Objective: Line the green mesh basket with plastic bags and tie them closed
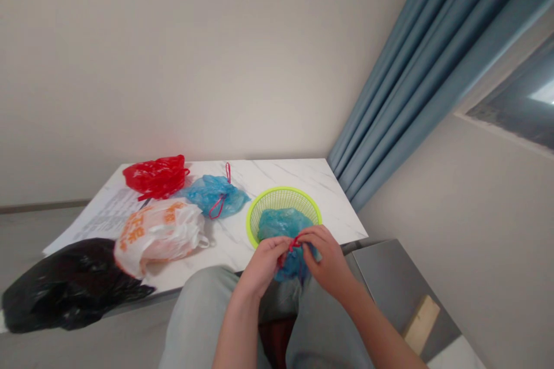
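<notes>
A translucent blue plastic bag (283,222) lies partly inside a lime-green mesh basket (258,206), its gathered top hanging over the near rim toward my lap. Around its neck runs a red drawstring (296,242). My left hand (269,262) pinches the drawstring from the left, fingers closed. From the right, my right hand (324,253) grips the same red string between thumb and fingers. The two hands nearly meet at the string, above the bag's bunched end. What fills the bag cannot be made out.
Left of the basket lie another blue bag (212,193) with red drawstrings, a red bag (158,176), a white bag with orange print (162,230), a black bag (73,282) and printed sheets (104,213). They rest on a white marbled table (294,170). A wooden block (422,323) lies at right.
</notes>
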`<state>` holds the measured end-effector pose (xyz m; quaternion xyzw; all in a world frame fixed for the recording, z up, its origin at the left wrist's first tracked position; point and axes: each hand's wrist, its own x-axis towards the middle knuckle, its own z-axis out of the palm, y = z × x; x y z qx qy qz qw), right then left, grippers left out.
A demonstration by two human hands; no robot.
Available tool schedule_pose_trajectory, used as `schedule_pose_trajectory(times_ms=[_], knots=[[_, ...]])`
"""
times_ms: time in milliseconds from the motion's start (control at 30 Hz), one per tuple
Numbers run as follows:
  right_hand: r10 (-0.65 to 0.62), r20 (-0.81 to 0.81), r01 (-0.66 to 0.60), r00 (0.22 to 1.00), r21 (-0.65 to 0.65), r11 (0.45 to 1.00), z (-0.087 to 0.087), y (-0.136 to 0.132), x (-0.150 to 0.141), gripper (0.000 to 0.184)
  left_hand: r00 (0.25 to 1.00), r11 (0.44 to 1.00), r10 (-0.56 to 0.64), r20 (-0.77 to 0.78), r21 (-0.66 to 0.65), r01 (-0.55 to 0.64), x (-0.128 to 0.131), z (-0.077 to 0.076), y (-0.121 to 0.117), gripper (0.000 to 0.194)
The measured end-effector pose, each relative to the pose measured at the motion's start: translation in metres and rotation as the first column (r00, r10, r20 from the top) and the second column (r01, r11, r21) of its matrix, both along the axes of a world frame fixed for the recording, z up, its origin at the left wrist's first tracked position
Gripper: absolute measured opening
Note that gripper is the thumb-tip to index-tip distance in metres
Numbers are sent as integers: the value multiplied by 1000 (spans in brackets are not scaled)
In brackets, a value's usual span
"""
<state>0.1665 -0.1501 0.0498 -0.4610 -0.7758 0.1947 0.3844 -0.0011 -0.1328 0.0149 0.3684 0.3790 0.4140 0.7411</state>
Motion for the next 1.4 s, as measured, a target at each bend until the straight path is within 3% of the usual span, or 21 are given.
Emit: schedule_pose_trajectory(times_ms=[100,300,567,633,733,767,833,933,1033,1167,1300,1400], knots=[[8,11,-7,1000,-29,1000,-3,-3,-3,23,994,999,-3,107,-41,8,-2,1,-1,27],[-22,-41,20,999,-44,999,-7,-5,-3,14,988,999,-10,154,-39,16,-1,5,-2,22],[-73,-60,69,996,-61,996,-2,-16,12,15,955,957,288,66,16,-289,-2,1,5,25],[-122,-67,119,990,-58,991,-6,-16,23,15,905,903,424,48,58,-426,-10,-5,9,27],[-290,-92,286,953,-63,956,-14,-13,48,16,726,718,688,10,139,-682,-29,-18,15,27],[-345,-105,339,933,-73,938,-17,-11,57,17,663,655,748,-4,165,-738,-37,-22,16,26],[-389,-133,378,912,-104,920,-21,-8,71,18,606,599,795,-33,204,-774,-49,-26,17,25],[-381,-177,351,907,-180,919,-23,-8,76,21,641,634,765,-66,251,-731,-55,-22,15,24],[-402,-263,317,877,-311,896,-18,-13,61,19,707,694,703,-77,289,-659,-46,-10,12,24],[-330,-437,118,837,-445,888,-4,-23,31,21,811,784,580,-82,327,-528,-25,9,5,23],[-302,-522,-16,798,-520,854,12,-31,5,23,929,889,352,-110,350,-295,-8,28,-8,18],[-286,-519,-27,805,-514,857,21,-37,-5,19,959,911,198,-202,399,-105,1,44,-19,17]])
